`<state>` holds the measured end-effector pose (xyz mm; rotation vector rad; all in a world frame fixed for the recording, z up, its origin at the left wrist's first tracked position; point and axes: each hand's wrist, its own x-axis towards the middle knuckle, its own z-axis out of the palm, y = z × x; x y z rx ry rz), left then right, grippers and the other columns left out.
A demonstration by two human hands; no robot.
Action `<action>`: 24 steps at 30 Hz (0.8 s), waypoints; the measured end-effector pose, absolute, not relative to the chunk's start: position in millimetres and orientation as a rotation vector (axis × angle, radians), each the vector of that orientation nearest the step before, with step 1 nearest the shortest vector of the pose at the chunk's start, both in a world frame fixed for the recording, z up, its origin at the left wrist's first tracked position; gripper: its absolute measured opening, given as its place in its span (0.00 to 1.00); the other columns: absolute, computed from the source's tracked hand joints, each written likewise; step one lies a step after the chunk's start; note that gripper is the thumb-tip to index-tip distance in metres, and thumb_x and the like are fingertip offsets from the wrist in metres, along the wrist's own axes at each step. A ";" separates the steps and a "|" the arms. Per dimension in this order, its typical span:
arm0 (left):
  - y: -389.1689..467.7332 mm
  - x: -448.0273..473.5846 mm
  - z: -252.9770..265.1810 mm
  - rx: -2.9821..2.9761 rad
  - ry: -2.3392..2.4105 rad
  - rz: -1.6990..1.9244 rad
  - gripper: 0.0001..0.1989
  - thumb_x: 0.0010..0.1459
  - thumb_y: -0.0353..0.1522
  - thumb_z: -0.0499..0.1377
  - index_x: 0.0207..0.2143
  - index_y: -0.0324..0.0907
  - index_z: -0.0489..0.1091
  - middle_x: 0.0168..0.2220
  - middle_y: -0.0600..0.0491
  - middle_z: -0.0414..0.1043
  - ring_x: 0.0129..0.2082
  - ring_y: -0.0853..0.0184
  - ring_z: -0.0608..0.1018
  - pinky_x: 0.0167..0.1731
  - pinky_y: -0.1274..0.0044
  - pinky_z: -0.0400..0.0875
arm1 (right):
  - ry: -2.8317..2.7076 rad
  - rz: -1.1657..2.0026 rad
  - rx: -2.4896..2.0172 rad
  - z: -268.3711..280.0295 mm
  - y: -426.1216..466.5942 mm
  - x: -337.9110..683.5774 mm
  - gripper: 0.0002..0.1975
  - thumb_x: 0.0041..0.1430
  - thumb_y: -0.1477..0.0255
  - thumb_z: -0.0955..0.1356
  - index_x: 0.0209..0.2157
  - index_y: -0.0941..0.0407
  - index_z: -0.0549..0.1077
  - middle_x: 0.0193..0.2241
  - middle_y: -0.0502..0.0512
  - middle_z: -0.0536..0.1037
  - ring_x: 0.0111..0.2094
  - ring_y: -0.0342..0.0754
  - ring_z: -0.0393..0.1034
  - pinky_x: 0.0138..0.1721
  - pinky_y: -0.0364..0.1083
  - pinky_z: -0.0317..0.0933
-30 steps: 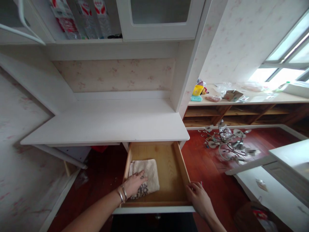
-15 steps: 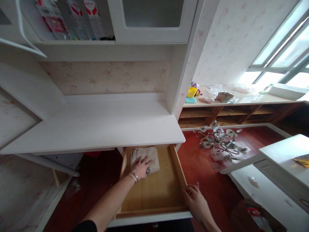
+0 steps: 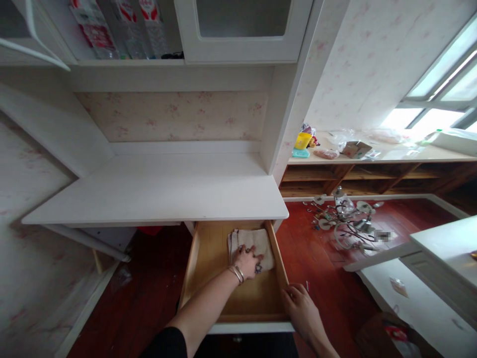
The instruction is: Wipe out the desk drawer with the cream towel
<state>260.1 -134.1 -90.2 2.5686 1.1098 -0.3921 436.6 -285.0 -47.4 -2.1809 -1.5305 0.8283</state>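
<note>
A wooden drawer (image 3: 208,263) with a white front is pulled out from under the white desk. Inside it, against the right wall, lies a folded beige cloth (image 3: 256,237) with several layers showing at its left edge. My left hand (image 3: 247,261), with bracelets at the wrist, rests on top of the cloth with its fingers spread and covers the cloth's front left part. At the drawer's front right corner, my right hand (image 3: 298,301) has its fingers curled over the side edge; the fingertips are partly hidden.
Above the white desk (image 3: 179,189) hangs a cabinet (image 3: 242,49) with plastic bottles (image 3: 152,32) in it. A chandelier (image 3: 346,221) lies on the red floor at right, before a low shelf (image 3: 372,172). White furniture (image 3: 447,238) stands at far right.
The cloth has slid right across the drawer under my left hand, from the left side to the right wall. My right hand stays at the corner. The view has shifted slightly.
</note>
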 end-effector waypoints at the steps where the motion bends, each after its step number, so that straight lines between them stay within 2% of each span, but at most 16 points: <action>1: -141.0 256.2 -86.6 2.584 1.066 -0.400 0.39 0.44 0.39 0.61 0.60 0.58 0.55 0.65 0.47 0.49 0.58 0.41 0.60 0.48 0.52 0.59 | -1.538 0.835 -2.180 -47.4 -285.1 437.3 0.18 0.60 0.61 0.58 0.32 0.52 0.76 0.45 0.55 0.74 0.45 0.49 0.69 0.47 0.45 0.59; 4: -167.1 244.3 -75.5 2.614 0.941 -0.430 0.34 0.45 0.38 0.59 0.57 0.58 0.60 0.61 0.48 0.56 0.53 0.47 0.68 0.45 0.58 0.65 | -1.577 0.842 -2.179 -47.8 -285.2 439.0 0.18 0.60 0.60 0.58 0.32 0.52 0.76 0.45 0.55 0.73 0.45 0.49 0.69 0.46 0.45 0.59; 10: -205.5 233.9 -62.3 2.559 0.806 -0.547 0.28 0.47 0.36 0.57 0.54 0.58 0.66 0.55 0.47 0.67 0.41 0.52 0.77 0.32 0.67 0.71 | -1.612 0.809 -2.222 -47.9 -285.9 439.7 0.19 0.60 0.59 0.58 0.34 0.53 0.76 0.45 0.55 0.72 0.44 0.49 0.69 0.43 0.45 0.58; 15: -207.1 226.1 -63.2 2.517 0.804 -0.581 0.30 0.47 0.32 0.57 0.55 0.55 0.66 0.59 0.45 0.63 0.39 0.52 0.78 0.29 0.68 0.72 | -1.617 0.787 -2.241 -43.2 -287.0 437.8 0.19 0.60 0.60 0.58 0.34 0.54 0.76 0.44 0.55 0.73 0.43 0.48 0.69 0.41 0.44 0.59; 24: -213.8 202.6 -75.2 2.533 0.921 -0.480 0.30 0.50 0.32 0.56 0.57 0.53 0.61 0.61 0.45 0.57 0.42 0.54 0.76 0.34 0.67 0.72 | -1.614 0.795 -2.269 -44.3 -286.8 436.3 0.20 0.59 0.59 0.58 0.36 0.54 0.77 0.46 0.56 0.73 0.45 0.49 0.69 0.43 0.45 0.59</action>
